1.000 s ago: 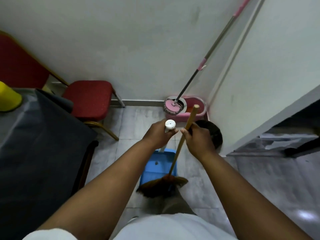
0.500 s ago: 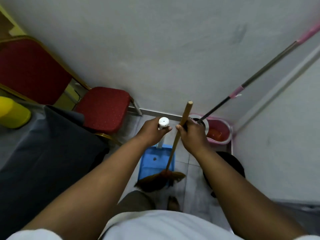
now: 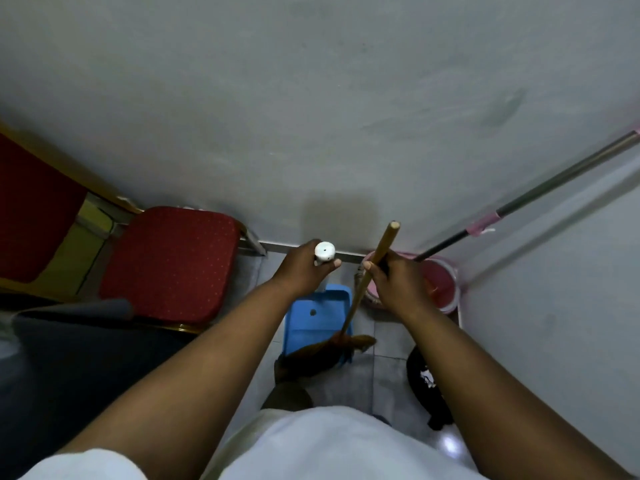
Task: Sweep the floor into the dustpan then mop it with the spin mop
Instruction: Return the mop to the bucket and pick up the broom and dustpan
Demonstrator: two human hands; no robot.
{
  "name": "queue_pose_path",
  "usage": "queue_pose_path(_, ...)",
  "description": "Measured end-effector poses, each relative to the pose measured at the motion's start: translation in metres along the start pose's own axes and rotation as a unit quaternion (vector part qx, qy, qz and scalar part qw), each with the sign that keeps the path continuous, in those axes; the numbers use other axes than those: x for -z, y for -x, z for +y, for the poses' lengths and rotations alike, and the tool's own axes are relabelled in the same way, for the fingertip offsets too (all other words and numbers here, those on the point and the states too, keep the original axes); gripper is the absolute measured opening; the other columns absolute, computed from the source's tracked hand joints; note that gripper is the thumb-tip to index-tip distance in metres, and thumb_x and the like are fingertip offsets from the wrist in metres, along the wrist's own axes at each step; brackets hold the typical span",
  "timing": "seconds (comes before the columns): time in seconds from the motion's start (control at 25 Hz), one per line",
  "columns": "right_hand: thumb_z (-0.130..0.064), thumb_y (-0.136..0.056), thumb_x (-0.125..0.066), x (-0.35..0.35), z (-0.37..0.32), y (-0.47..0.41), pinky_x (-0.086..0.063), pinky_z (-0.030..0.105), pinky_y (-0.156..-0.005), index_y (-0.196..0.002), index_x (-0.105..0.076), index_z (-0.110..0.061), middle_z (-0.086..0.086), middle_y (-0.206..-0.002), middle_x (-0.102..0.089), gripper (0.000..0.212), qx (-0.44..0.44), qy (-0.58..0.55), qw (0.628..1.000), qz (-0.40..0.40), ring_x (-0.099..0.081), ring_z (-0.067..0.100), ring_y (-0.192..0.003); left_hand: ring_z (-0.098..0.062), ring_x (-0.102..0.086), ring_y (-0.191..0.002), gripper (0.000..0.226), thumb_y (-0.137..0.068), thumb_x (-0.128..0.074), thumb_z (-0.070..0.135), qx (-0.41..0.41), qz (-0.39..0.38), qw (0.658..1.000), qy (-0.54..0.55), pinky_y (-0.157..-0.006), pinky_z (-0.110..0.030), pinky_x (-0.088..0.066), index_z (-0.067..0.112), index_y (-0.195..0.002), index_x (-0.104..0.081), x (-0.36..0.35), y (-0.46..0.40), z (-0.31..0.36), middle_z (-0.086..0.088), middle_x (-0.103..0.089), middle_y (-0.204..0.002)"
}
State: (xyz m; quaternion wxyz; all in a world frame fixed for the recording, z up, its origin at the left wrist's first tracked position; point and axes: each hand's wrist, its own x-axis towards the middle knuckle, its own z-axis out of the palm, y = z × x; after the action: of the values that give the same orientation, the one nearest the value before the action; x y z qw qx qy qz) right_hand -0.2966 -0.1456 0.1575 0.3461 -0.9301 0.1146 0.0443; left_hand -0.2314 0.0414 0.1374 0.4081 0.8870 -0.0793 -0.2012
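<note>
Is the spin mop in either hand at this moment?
No: the spin mop leans on the wall, while the hands grip the broom and dustpan handles.

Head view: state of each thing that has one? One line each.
Left hand: grips the dustpan handle.
Right hand: grips the broom stick.
Dustpan: on the floor, mouth toward the person.
Broom head: down at the dustpan's mouth.
Mop: unheld, leaning against the wall, its lower end in the bucket.
Chair: unoccupied, against the wall.
</note>
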Motion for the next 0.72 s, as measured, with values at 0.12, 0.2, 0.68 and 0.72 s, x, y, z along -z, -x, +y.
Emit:
queue_pose_path(0.12, -0.037, -0.095, -0.057, -0.014, -0.002, -0.038, -0.036, 0.019, -0.056, -0.095, -0.067, -0.021, -0.003, -0.080, -0.067, 0.019, -0.042, 0.026, 0.999, 0.011, -0.056, 0.009, -0.070, -0.020, -0.062, -0.094, 0.031, -0.087, -0.069, 0.041, 0.003, -0.030, 0.999, -0.014, -0.073, -0.024, -0.042, 0.018, -0.106, -0.062, 0.010, -0.047, -0.016, -0.001, -0.068, -0.100)
queue_pose_path(0.2, -0.034, -0.094, -0.059, -0.024, -0.001, -0.058, -0.031, 0.019, -0.055, -0.097, -0.068, -0.019, 0.001, -0.084, -0.070, 0.018, -0.062, 0.024, 0.997, 0.028, -0.057, 0.013, -0.071, -0.021, -0.062, -0.095, 0.032, -0.087, -0.069, 0.040, 0.008, -0.039, 0.999, -0.011, -0.075, -0.026, -0.044, 0.016, -0.108, -0.063, 0.012, -0.077, -0.025, -0.003, -0.068, -0.102)
queue_pose_path(0.68, -0.030, -0.094, -0.060, -0.070, 0.058, -0.178, -0.032, 0.023, -0.067, -0.103, -0.070, -0.010, 0.013, -0.095, -0.073, 0.025, -0.109, -0.006, 0.994, 0.011, -0.066, 0.030, -0.092, -0.012, -0.057, -0.089, 0.031, -0.086, -0.073, 0.032, 0.044, -0.039, 0.998, 0.000, -0.070, -0.016, -0.037, 0.015, -0.110, -0.064, -0.023, -0.199, -0.072, 0.003, -0.064, -0.096)
queue_pose_path(0.72, -0.030, -0.093, -0.061, -0.072, 0.063, -0.188, -0.032, 0.022, -0.067, -0.104, -0.070, -0.009, 0.013, -0.096, -0.073, 0.025, -0.110, -0.004, 0.994, 0.011, -0.066, 0.029, -0.092, -0.012, -0.057, -0.088, 0.032, -0.086, -0.072, 0.033, 0.042, -0.043, 0.998, -0.008, -0.069, -0.015, -0.035, 0.015, -0.110, -0.064, -0.026, -0.209, -0.074, 0.002, -0.065, -0.098)
